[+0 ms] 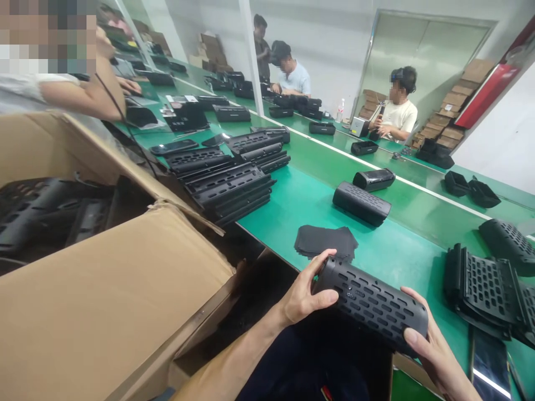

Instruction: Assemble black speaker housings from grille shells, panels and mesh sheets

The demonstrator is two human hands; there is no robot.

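Both my hands grip a black slotted speaker housing (pixel 371 303) at its two ends, held above the table's near edge. My left hand (pixel 307 292) wraps the left end, its thumb on the slotted face. Around the right end closes my right hand (pixel 434 340), with its thumb on the near lower corner. Just beyond the housing lies a pile of thin black sheets (pixel 324 240). Farther back, a black rounded housing (pixel 361 203) rests beside another with a glossy side (pixel 374 179).
Stacked black slotted panels (pixel 229 186) lie at left, more panels (pixel 487 284) at right. A large cardboard box (pixel 159 301) with black parts stands left of the green table (pixel 284 209). A phone-like dark slab (pixel 489 362) lies lower right. Several people work along the tables behind.
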